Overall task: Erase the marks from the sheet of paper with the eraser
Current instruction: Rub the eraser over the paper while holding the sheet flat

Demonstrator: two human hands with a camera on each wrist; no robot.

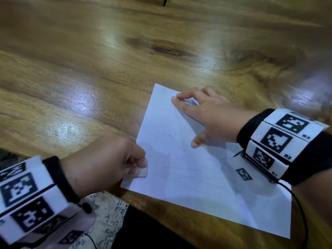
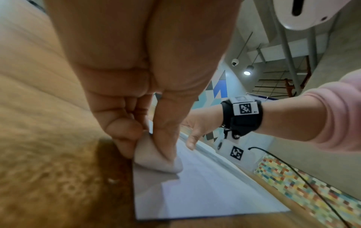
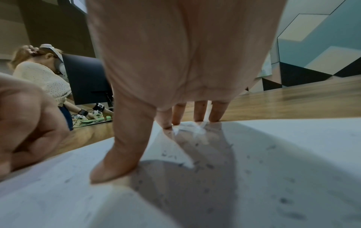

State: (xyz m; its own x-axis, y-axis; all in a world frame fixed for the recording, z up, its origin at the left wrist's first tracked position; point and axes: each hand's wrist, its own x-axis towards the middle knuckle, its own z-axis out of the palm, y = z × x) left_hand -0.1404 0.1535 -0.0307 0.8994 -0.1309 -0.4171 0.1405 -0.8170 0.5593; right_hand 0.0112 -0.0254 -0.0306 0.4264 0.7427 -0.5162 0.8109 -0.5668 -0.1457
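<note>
A white sheet of paper (image 1: 188,173) lies on the wooden table near its front edge, with faint pencil traces and dark eraser crumbs (image 3: 197,165) scattered on it. My left hand (image 1: 115,159) pinches a small white eraser (image 1: 142,172) between thumb and fingers at the sheet's left edge; the eraser (image 2: 158,160) touches the paper (image 2: 205,192) there. My right hand (image 1: 203,112) presses flat on the sheet's far part, fingers spread and straight, thumb (image 3: 117,166) down on the paper (image 3: 273,177).
The wooden table (image 1: 125,60) stretches wide beyond the sheet. Its front edge (image 1: 179,209) runs just under the paper, with speckled floor below. A black cable (image 1: 301,212) trails from my right wristband. Another person (image 3: 45,80) works at the table's far left.
</note>
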